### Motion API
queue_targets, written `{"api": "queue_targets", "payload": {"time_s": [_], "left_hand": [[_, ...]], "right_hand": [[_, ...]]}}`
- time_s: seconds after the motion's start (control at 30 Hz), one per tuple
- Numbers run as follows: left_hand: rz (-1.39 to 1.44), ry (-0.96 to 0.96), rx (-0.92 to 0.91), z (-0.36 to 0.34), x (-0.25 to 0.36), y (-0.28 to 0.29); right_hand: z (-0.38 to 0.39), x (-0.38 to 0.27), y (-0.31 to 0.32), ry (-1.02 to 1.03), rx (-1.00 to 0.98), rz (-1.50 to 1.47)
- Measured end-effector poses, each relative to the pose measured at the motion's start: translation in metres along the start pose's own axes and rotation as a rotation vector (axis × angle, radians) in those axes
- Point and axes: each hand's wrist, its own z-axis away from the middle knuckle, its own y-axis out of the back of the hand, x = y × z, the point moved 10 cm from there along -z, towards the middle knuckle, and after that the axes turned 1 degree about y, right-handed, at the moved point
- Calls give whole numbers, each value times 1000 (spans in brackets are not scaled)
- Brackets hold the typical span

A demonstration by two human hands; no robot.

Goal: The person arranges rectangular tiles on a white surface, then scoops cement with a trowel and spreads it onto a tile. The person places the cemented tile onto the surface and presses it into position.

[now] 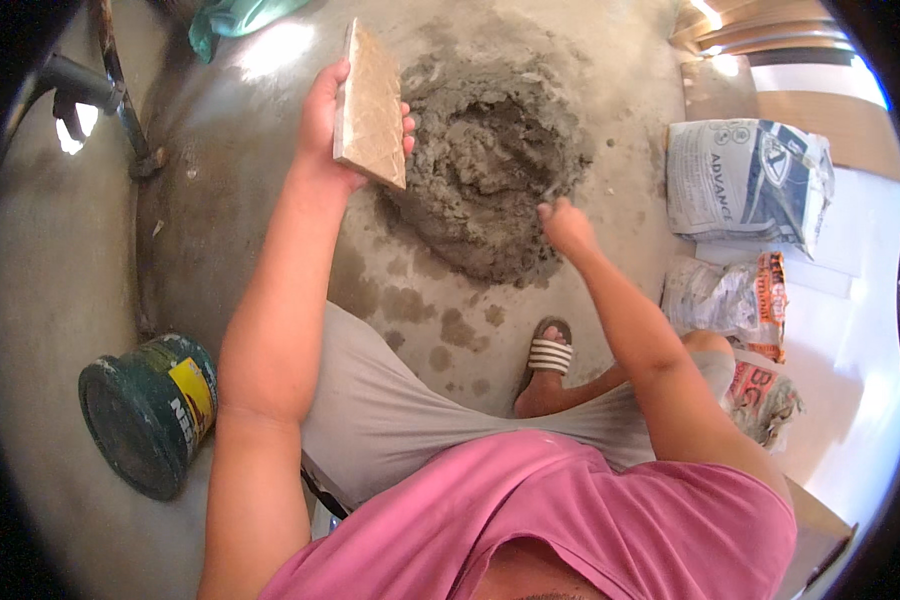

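Observation:
My left hand (320, 125) grips a rectangular beige-brown tile (372, 112) by its long edges. The tile is raised and tilted, with one broad face showing. Beyond it on the floor spreads a heap of wet grey mortar (500, 150), hollowed and churned in the middle. At the heap's near right edge is my right hand (568, 226), its fingers closed. Whatever those fingers hold is lost against the mortar, so I cannot name it.
A dark green bucket (145, 415) stands at the left, near a metal frame (120, 105). Along the right lie a large white-and-blue bag (745, 185) and smaller crumpled bags (725, 300). Green cloth (235, 20) lies at the far edge. Damp spots mark the concrete floor (260, 130).

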Motion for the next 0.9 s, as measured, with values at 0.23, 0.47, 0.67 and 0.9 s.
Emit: {"api": "queue_targets", "payload": {"time_s": [0.23,0.47,0.67,0.9], "left_hand": [[16,14,5,-2,4,3],[37,9,26,-5,4,6],[22,-14,36,-4,5,9],[30,2,10,-3,5,12]], "right_hand": [[-44,-24,-6,-79,48,-129],[24,-40,-28,45,-109,-85],[26,-106,16,209,-215,-105],[23,-95,-33,139,-328,-56]]}}
